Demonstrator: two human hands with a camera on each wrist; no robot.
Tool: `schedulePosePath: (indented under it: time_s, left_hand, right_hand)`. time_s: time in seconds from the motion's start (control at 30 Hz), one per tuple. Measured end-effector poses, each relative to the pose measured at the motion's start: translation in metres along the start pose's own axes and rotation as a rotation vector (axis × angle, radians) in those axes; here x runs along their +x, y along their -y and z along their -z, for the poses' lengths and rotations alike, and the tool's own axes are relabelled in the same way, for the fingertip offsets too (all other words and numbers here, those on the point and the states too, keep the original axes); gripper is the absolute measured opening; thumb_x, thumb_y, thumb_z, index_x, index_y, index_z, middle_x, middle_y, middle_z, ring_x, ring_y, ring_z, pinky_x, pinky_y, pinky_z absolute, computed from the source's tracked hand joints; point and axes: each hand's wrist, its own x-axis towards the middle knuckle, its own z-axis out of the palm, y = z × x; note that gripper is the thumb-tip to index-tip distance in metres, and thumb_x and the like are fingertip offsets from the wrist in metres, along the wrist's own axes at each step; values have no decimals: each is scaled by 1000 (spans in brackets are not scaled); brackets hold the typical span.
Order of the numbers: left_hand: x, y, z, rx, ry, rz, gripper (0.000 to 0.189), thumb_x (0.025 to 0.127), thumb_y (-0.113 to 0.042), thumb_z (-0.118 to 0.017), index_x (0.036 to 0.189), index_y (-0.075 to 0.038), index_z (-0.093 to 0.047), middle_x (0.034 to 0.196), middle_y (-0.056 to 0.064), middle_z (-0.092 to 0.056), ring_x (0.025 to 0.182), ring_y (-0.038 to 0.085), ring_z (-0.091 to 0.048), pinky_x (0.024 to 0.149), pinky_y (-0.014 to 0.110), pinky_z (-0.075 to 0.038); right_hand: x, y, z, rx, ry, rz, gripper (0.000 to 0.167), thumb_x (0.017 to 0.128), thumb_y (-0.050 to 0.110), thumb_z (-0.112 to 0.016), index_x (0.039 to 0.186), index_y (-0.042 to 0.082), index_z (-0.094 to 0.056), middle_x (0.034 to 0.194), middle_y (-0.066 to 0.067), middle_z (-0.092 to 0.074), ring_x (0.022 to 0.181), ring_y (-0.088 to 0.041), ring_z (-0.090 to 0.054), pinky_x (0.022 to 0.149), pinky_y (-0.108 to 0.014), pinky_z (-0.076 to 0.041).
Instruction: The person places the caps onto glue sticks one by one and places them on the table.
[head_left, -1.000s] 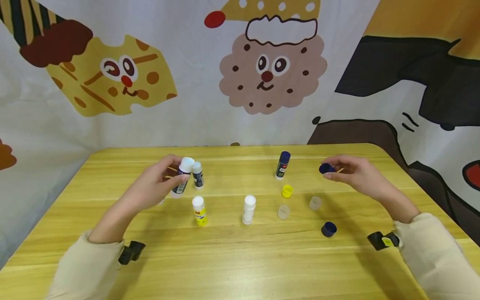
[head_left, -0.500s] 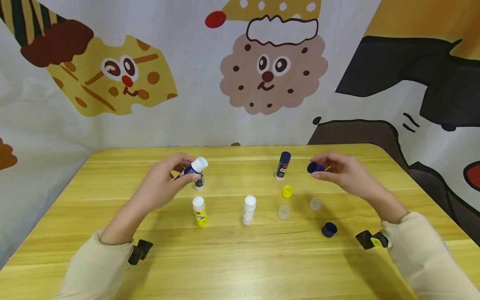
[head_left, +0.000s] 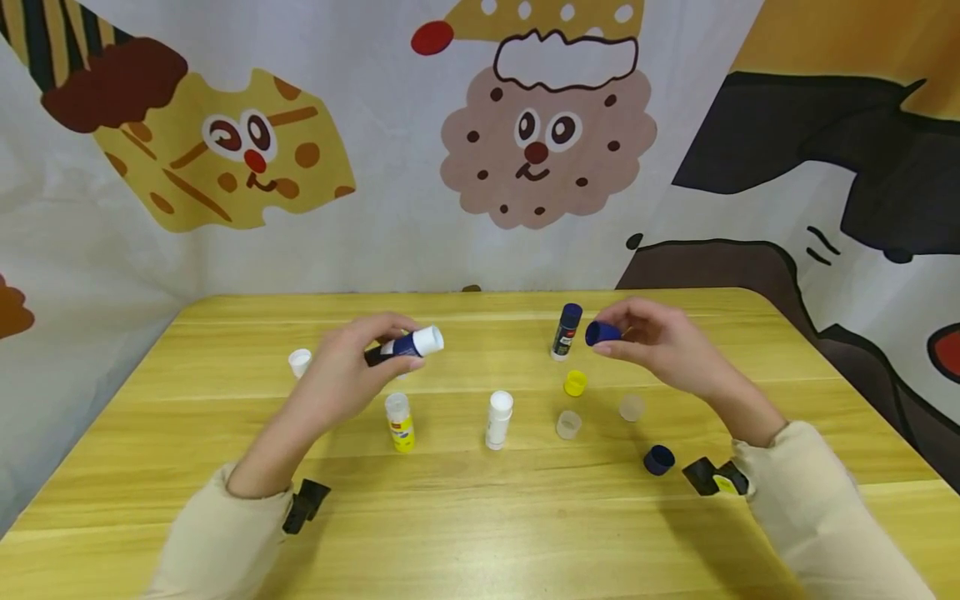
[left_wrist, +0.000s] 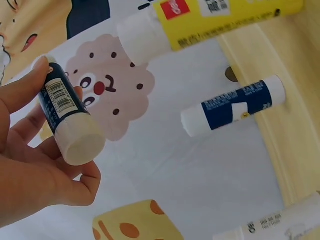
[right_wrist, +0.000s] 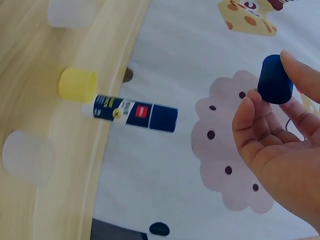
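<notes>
My left hand (head_left: 341, 371) grips a navy-labelled glue stick (head_left: 407, 344) above the table, tilted so its bare white end points right. In the left wrist view, a barcode shows on the held glue stick (left_wrist: 62, 100). My right hand (head_left: 663, 346) pinches a navy cap (head_left: 602, 333) between thumb and fingertips, its hollow side facing the glue stick. A gap separates the two. The right wrist view shows the navy cap (right_wrist: 275, 80) in the fingers. Behind my left hand, another navy-labelled glue stick (left_wrist: 235, 107) stands, mostly hidden in the head view.
On the table (head_left: 480, 517) stand a yellow glue stick (head_left: 401, 423), a white glue stick (head_left: 498, 421) and a navy-capped glue stick (head_left: 566, 332). A white-topped item (head_left: 300, 362) is partly hidden. At right lie a yellow cap (head_left: 575, 383), translucent caps (head_left: 568, 425) and another navy cap (head_left: 659, 459).
My left hand has lifted the glue stick rightwards and tipped it from near upright to nearly level. My right hand has moved left with the navy cap, narrowing the gap.
</notes>
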Motion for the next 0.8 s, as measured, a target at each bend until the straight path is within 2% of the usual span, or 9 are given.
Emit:
schedulePosePath:
  time_s: [0.2, 0.37, 0.63, 0.8]
  left_hand:
    - [0, -5, -5, 11, -9, 16, 27, 80, -11, -71, 104, -5, -64, 95, 10, -65, 84, 24, -59, 69, 39, -48]
    - [1, -8, -7, 14, 15, 48, 26, 80, -12, -71, 105, -5, -64, 95, 9, -64, 81, 22, -58, 69, 38, -48]
    - [5, -16, -10, 36, 60, 54, 28, 81, -14, -70, 107, -6, -65, 101, 10, -63, 84, 22, -58, 72, 38, -48]
    - [7, -20, -12, 36, 63, 43, 30, 81, -16, -71, 108, -6, -65, 103, 11, -63, 84, 22, -58, 72, 38, -48]
  right_hand:
    - [5, 4, -8, 23, -5, 37, 22, 84, 4, -65, 105, -1, -60, 85, -10, -55, 72, -15, -55, 66, -21, -48]
    - [9, 6, -16, 41, 14, 59, 23, 84, 4, -65, 105, 0, -60, 83, -9, -51, 69, -17, -50, 62, -22, -46]
    - [16, 13, -25, 80, 51, 72, 25, 83, 4, -65, 107, 0, -59, 85, -9, -55, 70, -19, -54, 64, -24, -48]
    - [20, 18, -30, 82, 66, 77, 25, 83, 6, -66, 106, 2, -60, 86, -8, -56, 71, -20, -54, 64, -24, -47]
